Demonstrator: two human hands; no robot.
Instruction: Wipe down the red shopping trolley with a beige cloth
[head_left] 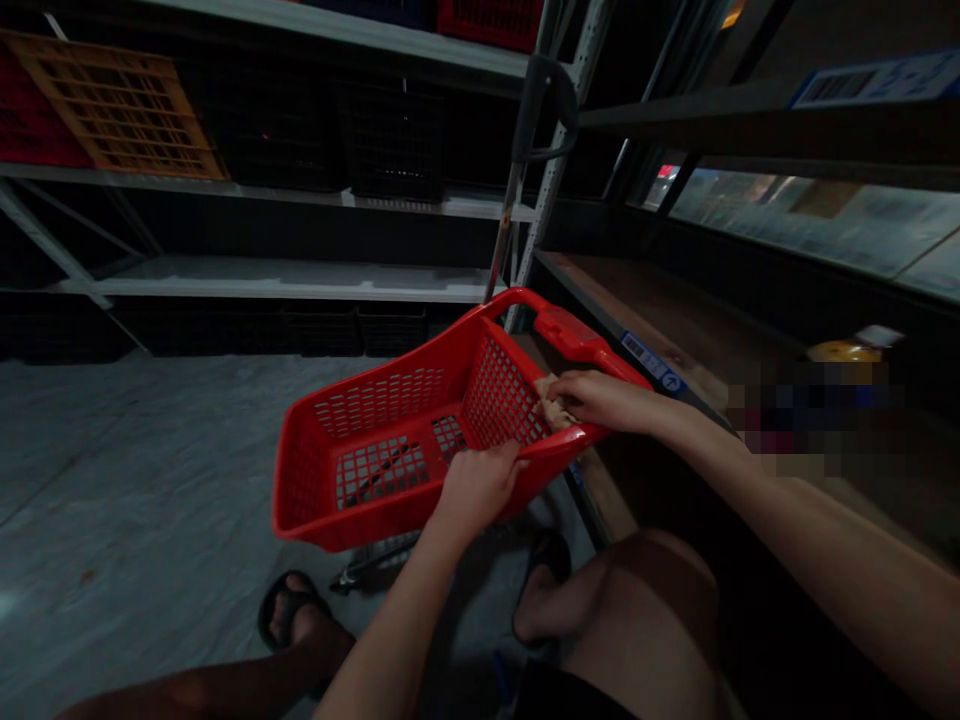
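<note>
A red plastic shopping cart with a lattice-walled basket stands on the floor in front of me, its handle toward the shelf at right. My left hand is closed over the near rim of the basket. Close to the handle, my right hand has its fingers bent round a crumpled beige cloth, which lies against the cart's end wall. The fingertips are partly hidden by the cloth. Through the basket's bottom grid the grey floor shows.
A white metal rack stands behind, with a yellow crate and black crates. A pole with a dark grip leans at its corner. At right is a wooden shelf holding a bottle, partly blurred. My sandalled foot is beside the cart.
</note>
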